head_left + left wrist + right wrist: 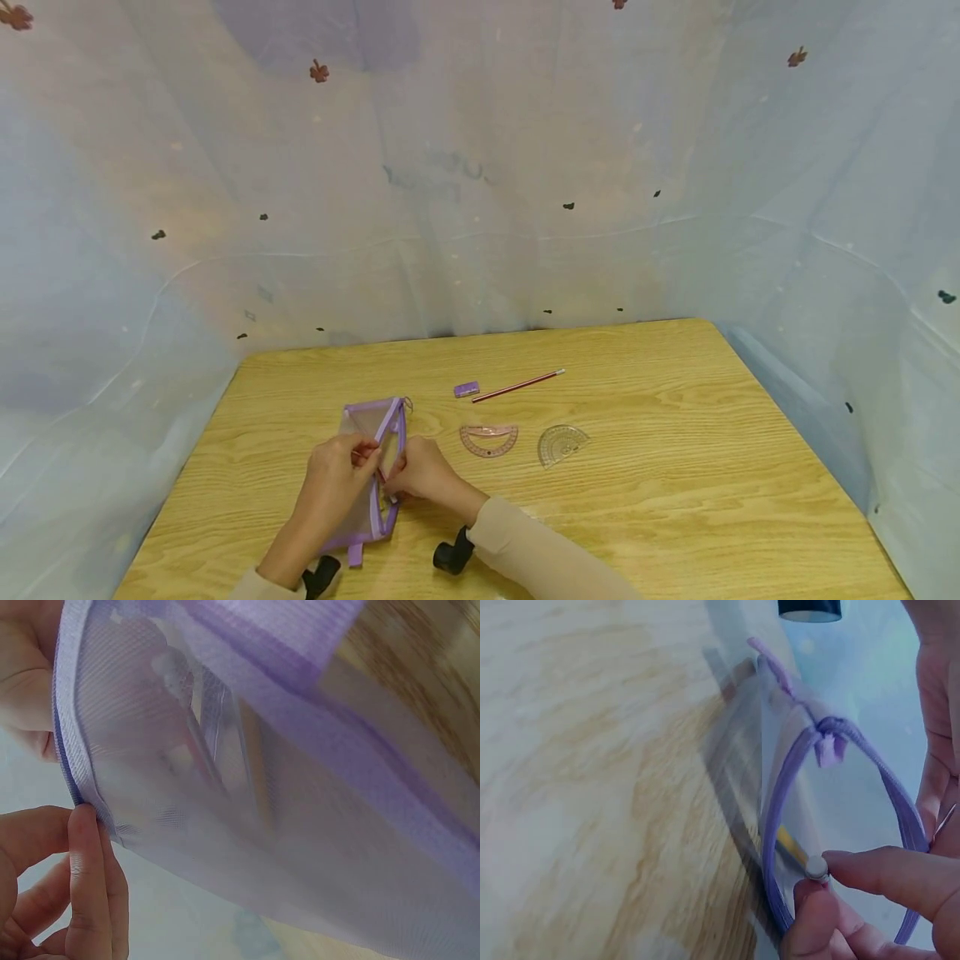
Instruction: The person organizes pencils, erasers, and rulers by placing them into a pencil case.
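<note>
A purple mesh zip pencil pouch [355, 518] lies on the left side of the table, its mouth spread wide. My left hand [341, 468] pinches the zip edge between thumb and fingers. At the opening, my right hand [426, 473] grips a pencil by its white eraser end [816, 867], the shaft slanting into the pouch. Through the mesh in the left wrist view, a pinkish shaft and a straight yellowish strip [253, 754] show blurred; I cannot tell what the strip is.
Right of the pouch lie a pink protractor [488, 452] and a clear protractor [561, 446]. Behind them are a purple eraser [467, 389] and a dark red pencil [517, 387]. A pale curtain [480, 275] hangs behind the wooden table [675, 500].
</note>
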`<state>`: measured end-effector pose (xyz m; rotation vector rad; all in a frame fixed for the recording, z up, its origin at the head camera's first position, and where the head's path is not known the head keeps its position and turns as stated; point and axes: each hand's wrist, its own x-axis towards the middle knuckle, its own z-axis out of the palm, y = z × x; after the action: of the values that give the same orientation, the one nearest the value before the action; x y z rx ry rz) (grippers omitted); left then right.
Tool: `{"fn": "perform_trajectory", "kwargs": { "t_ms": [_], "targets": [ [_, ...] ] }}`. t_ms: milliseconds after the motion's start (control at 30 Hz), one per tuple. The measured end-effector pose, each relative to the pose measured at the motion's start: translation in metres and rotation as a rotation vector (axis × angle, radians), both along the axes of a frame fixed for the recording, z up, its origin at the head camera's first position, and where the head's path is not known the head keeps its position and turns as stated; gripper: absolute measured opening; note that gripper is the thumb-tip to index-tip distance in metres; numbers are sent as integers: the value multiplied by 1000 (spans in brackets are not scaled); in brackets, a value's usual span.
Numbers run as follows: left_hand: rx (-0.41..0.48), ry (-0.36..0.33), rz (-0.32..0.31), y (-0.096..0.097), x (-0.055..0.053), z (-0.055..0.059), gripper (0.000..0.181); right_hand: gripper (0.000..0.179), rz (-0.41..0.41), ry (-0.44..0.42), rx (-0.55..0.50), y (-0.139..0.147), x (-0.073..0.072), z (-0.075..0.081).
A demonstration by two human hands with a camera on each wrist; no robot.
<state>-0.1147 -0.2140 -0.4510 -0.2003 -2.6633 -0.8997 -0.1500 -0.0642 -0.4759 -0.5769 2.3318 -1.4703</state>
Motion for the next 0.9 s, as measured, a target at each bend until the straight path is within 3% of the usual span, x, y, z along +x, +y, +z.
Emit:
{"fn": "perform_trajectory", "kwargs": {
  "t_ms": [467, 900],
  "targets": [
    [-26, 36, -3, 0, 1, -1, 8, 12, -20, -170, -138, -5, 6, -1],
    [-10, 17, 3, 0, 1, -1, 8, 10, -42, -178, -119, -2, 2, -3]
  ]
}}
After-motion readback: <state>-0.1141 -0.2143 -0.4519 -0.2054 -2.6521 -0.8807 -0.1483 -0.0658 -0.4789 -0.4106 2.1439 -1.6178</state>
